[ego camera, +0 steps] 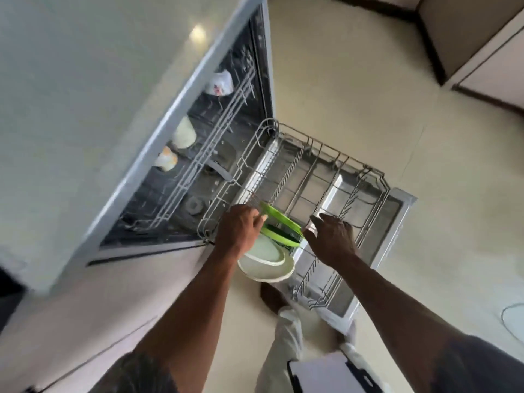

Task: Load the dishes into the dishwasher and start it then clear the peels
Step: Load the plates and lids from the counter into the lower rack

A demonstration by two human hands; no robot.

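Observation:
The dishwasher stands open with its lower wire rack (pixel 317 177) pulled out over the dropped door (pixel 397 211). My left hand (pixel 239 229) grips a stack of plates at the rack's near corner: two white plates (pixel 268 263) underneath and green plates (pixel 279 225) on top. My right hand (pixel 330 236) pinches the right edge of the green plates, with its fingers reaching over a rack wire. The upper rack (pixel 221 129) is inside the machine and carries three upturned cups (pixel 184 133).
A pale countertop (pixel 71 109) runs above the dishwasher on the left. Beige floor tiles (pixel 368 80) spread to the right, with cabinet bases (pixel 482 52) at the top right. My legs and one foot (pixel 272 299) stand beside the door's near edge.

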